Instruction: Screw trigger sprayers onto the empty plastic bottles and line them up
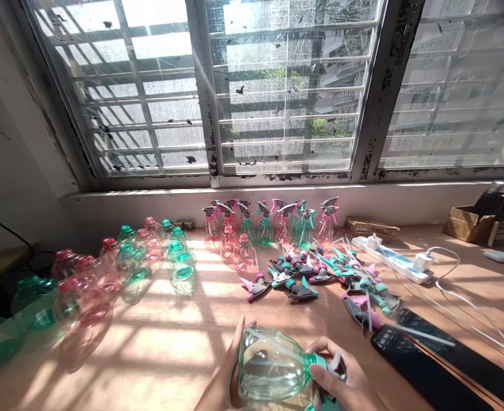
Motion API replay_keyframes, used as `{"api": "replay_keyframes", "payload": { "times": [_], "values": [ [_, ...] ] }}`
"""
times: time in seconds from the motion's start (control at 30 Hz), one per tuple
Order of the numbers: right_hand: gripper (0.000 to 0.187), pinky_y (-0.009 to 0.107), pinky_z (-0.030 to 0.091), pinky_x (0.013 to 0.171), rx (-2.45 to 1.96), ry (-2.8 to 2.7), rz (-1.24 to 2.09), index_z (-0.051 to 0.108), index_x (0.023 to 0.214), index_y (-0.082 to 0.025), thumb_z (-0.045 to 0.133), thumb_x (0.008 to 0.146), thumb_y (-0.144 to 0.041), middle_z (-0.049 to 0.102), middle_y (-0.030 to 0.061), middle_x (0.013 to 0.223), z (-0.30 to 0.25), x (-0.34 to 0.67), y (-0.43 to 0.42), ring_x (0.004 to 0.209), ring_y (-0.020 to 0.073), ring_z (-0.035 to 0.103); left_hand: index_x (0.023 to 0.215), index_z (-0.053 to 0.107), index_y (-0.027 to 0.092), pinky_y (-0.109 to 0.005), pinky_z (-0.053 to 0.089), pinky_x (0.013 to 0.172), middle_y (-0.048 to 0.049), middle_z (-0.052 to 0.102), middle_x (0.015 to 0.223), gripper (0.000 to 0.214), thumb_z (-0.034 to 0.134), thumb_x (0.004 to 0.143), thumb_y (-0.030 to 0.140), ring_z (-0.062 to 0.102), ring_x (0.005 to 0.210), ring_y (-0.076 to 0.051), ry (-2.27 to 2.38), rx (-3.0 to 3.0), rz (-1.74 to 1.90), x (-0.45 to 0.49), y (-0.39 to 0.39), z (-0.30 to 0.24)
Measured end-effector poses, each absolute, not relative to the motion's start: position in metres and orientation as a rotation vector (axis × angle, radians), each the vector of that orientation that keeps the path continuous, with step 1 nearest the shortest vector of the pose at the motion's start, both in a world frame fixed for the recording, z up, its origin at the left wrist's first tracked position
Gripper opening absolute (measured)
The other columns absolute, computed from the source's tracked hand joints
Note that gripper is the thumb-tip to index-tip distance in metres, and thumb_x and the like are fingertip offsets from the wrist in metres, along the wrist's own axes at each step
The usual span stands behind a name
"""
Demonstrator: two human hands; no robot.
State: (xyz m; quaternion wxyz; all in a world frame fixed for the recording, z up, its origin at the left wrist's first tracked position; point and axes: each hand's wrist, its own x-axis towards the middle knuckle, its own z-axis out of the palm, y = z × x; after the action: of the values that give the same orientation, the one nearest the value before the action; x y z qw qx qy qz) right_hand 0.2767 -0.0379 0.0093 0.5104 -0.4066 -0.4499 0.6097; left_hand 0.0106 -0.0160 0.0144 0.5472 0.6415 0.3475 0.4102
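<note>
A clear green spray bottle lies on its side between my hands, low at the front of the table. My left hand cups its base, the fingers passing behind it. My right hand grips the neck end, with thumb and fingers around the teal collar of the spray head. The spray head sits on the bottle's mouth, and a straw shows inside. Part of the trigger is hidden by my right fingers. Beyond my hands lies a heap of loose pink, teal and grey spray heads.
Open pink bottles and green bottles stand on the left. Several bottles with spray heads line the windowsill. At right are two dark phones, a white power strip with cables, and a cardboard box.
</note>
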Motion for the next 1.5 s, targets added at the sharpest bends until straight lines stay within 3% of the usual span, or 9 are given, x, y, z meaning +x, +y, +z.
{"api": "replay_keyframes", "payload": {
  "times": [0.2, 0.33, 0.43, 0.63, 0.8, 0.93, 1.1, 1.27, 1.5],
  "values": [
    [0.052, 0.024, 0.054, 0.053, -0.977, -1.108, 1.451, 0.061, 0.098, -0.019, 0.083, 0.076, -0.061, 0.078, 0.0024, 0.067, 0.008, 0.276, -0.037, 0.051, 0.0159, 0.072, 0.152, 0.037, 0.043, -0.049, 0.038, 0.119, -0.0048, 0.045, 0.159, 0.106, 0.088, 0.062, 0.064, 0.045, 0.144, -0.043, 0.864, 1.536, 1.019, 0.012, -0.014, 0.016],
    [0.056, 0.025, 0.054, 0.053, -0.977, -1.084, 1.471, 0.059, 0.098, -0.02, 0.083, 0.074, -0.064, 0.078, 0.0022, 0.069, 0.012, 0.276, -0.037, 0.051, 0.0161, 0.071, 0.156, 0.031, 0.038, -0.053, 0.041, 0.117, -0.0101, 0.035, 0.164, 0.091, 0.076, 0.081, 0.06, 0.053, 0.137, -0.041, 0.871, 1.585, 1.069, 0.016, -0.02, 0.023],
    [0.055, 0.026, 0.054, 0.053, -0.973, -1.099, 1.454, 0.06, 0.098, -0.019, 0.083, 0.074, -0.063, 0.079, 0.0029, 0.07, 0.01, 0.275, -0.037, 0.05, 0.0165, 0.071, 0.158, 0.028, 0.039, -0.053, 0.041, 0.117, -0.0091, 0.024, 0.171, 0.085, 0.073, 0.087, 0.052, 0.044, 0.144, -0.043, 0.883, 1.611, 1.068, 0.017, -0.024, 0.025],
    [0.052, 0.028, 0.054, 0.052, -0.978, -1.115, 1.439, 0.061, 0.095, -0.02, 0.083, 0.075, -0.063, 0.077, 0.0022, 0.067, 0.007, 0.274, -0.035, 0.051, 0.0182, 0.072, 0.161, 0.018, 0.041, -0.053, 0.026, 0.126, -0.007, 0.03, 0.169, 0.101, 0.079, 0.081, 0.052, 0.031, 0.153, -0.041, 0.903, 1.598, 1.005, 0.007, -0.025, 0.02],
    [0.054, 0.026, 0.053, 0.054, -1.004, -1.102, 1.418, 0.06, 0.097, -0.02, 0.081, 0.075, -0.065, 0.075, 0.0002, 0.06, 0.011, 0.273, -0.035, 0.05, 0.0169, 0.07, 0.159, 0.029, 0.033, -0.052, 0.039, 0.119, -0.0125, 0.041, 0.16, 0.11, 0.088, 0.069, 0.055, 0.05, 0.139, -0.043, 0.932, 1.626, 0.983, 0.004, -0.021, 0.022],
    [0.057, 0.028, 0.054, 0.054, -1.027, -1.112, 1.423, 0.061, 0.096, -0.02, 0.08, 0.073, -0.068, 0.078, 0.0024, 0.066, 0.015, 0.273, -0.037, 0.051, 0.0186, 0.071, 0.158, 0.031, 0.041, -0.051, 0.048, 0.112, -0.0084, 0.028, 0.169, 0.094, 0.079, 0.079, 0.057, 0.055, 0.135, -0.042, 0.94, 1.585, 1.036, 0.009, -0.015, 0.015],
    [0.056, 0.028, 0.054, 0.055, -1.031, -1.121, 1.429, 0.061, 0.096, -0.02, 0.081, 0.073, -0.068, 0.078, 0.0028, 0.068, 0.012, 0.273, -0.037, 0.051, 0.0172, 0.071, 0.158, 0.018, 0.052, -0.05, 0.035, 0.12, 0.0034, 0.027, 0.172, 0.103, 0.079, 0.076, 0.061, 0.034, 0.152, -0.041, 0.913, 1.646, 1.01, 0.009, -0.014, 0.01],
    [0.055, 0.028, 0.053, 0.054, -1.029, -1.127, 1.423, 0.061, 0.097, -0.02, 0.081, 0.074, -0.067, 0.078, 0.003, 0.067, 0.01, 0.274, -0.036, 0.05, 0.0174, 0.071, 0.16, 0.027, 0.038, -0.054, 0.036, 0.12, -0.0039, 0.023, 0.173, 0.097, 0.077, 0.08, 0.058, 0.03, 0.153, -0.045, 0.897, 1.641, 1.013, 0.008, -0.02, 0.019],
    [0.058, 0.027, 0.055, 0.054, -0.999, -1.085, 1.464, 0.058, 0.098, -0.02, 0.081, 0.074, -0.067, 0.08, 0.0044, 0.068, 0.006, 0.275, -0.034, 0.05, 0.0174, 0.071, 0.158, 0.029, 0.043, -0.046, 0.042, 0.118, -0.0007, 0.03, 0.17, 0.079, 0.069, 0.091, 0.045, 0.031, 0.153, -0.04, 0.919, 1.698, 1.094, 0.016, -0.024, 0.029]
  ]
}}
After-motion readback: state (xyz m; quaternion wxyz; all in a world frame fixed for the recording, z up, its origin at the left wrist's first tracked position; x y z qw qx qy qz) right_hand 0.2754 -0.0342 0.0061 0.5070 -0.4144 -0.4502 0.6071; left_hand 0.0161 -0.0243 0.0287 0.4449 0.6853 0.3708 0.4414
